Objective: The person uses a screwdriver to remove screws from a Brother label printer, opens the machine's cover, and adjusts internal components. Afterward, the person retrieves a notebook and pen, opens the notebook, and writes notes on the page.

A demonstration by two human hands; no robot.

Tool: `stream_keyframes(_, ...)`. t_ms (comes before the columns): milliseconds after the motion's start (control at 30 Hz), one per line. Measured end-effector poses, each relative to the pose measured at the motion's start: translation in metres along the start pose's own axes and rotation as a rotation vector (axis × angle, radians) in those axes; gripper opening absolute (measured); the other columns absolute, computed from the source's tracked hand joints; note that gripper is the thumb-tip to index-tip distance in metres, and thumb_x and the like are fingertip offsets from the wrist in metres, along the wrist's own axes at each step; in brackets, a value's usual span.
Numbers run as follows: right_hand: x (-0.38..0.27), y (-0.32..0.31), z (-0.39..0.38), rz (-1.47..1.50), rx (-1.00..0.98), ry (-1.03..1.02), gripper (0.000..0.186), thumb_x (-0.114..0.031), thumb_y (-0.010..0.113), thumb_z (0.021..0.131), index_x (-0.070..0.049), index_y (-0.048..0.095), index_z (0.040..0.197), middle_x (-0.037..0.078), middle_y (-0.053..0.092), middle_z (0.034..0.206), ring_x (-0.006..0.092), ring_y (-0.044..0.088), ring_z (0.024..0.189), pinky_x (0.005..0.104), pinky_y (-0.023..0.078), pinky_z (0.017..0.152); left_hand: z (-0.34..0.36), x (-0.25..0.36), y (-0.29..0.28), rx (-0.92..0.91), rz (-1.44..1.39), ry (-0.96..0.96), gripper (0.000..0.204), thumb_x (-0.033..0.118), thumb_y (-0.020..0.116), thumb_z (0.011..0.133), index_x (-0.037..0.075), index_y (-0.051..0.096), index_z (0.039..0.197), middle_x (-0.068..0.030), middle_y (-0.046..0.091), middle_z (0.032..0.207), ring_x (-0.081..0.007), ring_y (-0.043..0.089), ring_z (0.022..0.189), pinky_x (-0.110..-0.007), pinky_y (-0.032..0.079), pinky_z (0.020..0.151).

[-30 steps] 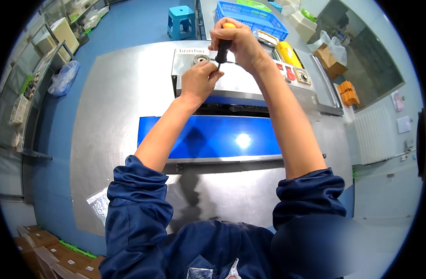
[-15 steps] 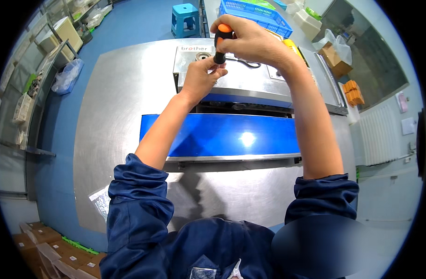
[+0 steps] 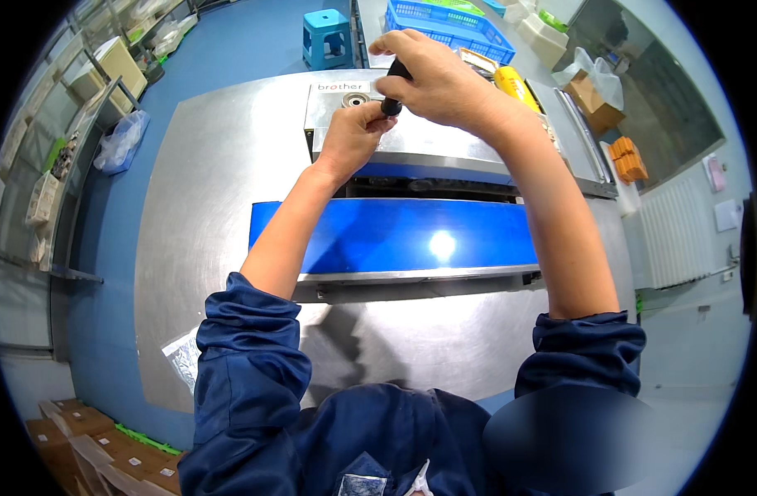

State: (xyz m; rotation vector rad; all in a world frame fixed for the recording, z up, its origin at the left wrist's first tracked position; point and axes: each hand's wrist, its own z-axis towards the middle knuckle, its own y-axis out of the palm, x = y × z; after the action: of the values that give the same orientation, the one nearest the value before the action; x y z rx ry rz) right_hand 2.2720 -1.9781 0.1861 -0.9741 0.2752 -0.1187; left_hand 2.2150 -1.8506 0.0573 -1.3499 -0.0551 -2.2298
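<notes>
Black screwdriver handle (image 3: 392, 87) clenched in my right hand (image 3: 440, 78); left hand (image 3: 351, 136) pinches below it; I'd keep it upright over the steel machine top (image 3: 428, 136).

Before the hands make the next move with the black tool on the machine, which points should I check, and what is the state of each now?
1. Right hand grips the black tool handle: ok.
2. Left hand steadies the handle's lower end with its fingertips: ok.
3. Tool tip seated in the grey machine: cannot tell, hidden by the hands.
4. Tool upright: cannot tell.
5. Blue conveyor belt free of objects: ok.
6. Sleeves away from the belt: ok.
</notes>
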Motion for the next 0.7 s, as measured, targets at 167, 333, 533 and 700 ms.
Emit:
stream_keyframes(167, -0.009, -0.008, 0.008, -0.115, -0.113, 0.174, 0.026, 0.0, 0.055, 0.081, 0.002, 0.056, 0.107, 0.021, 0.06, 0.103, 0.0356, 0.06, 0.093, 0.0386, 0.048, 0.081, 0.002, 0.007, 0.006, 0.061, 0.181, 0.03, 0.013, 0.006, 0.072, 0.081, -0.001, 0.061, 0.08, -0.0015, 0.062, 0.072, -0.008, 0.053, 0.066, -0.027, 0.047, 0.062)
stream_keyframes(333, 0.001, -0.007, 0.004, 0.05, -0.028, -0.137, 0.028, 0.004, 0.055, 0.078, 0.001, 0.057, 0.106, 0.019, 0.06, 0.102, 0.0349, 0.06, 0.095, 0.0369, 0.049, 0.084, 0.004, 0.015, 0.005, 0.119, -0.007, 0.129, 0.015, 0.009, 0.073, 0.08, -0.001, 0.061, 0.082, -0.0032, 0.063, 0.075, -0.0103, 0.056, 0.068, -0.028, 0.047, 0.062)
stream_keyframes(533, -0.028, -0.009, -0.004, -0.299, -0.035, -0.01, 0.032, -0.029, 0.056, 0.09, -0.001, 0.059, 0.106, 0.019, 0.062, 0.105, 0.0349, 0.064, 0.083, 0.0414, 0.052, 0.072, 0.008, 0.038, -0.008, -0.085, 0.147, 0.003, 0.017, 0.009, 0.068, 0.084, -0.002, 0.059, 0.092, -0.0095, 0.064, 0.076, -0.0172, 0.06, 0.07, -0.03, 0.051, 0.069)
stream_keyframes(700, -0.012, -0.001, 0.005, -0.157, -0.073, 0.077, 0.032, -0.024, 0.058, 0.087, 0.002, 0.056, 0.105, 0.023, 0.06, 0.103, 0.0369, 0.062, 0.086, 0.0427, 0.05, 0.075, 0.005, 0.042, 0.0, 0.066, 0.12, 0.145, 0.011, 0.005, 0.066, 0.083, -0.001, 0.059, 0.09, -0.0122, 0.064, 0.078, -0.0201, 0.06, 0.069, -0.03, 0.05, 0.069)
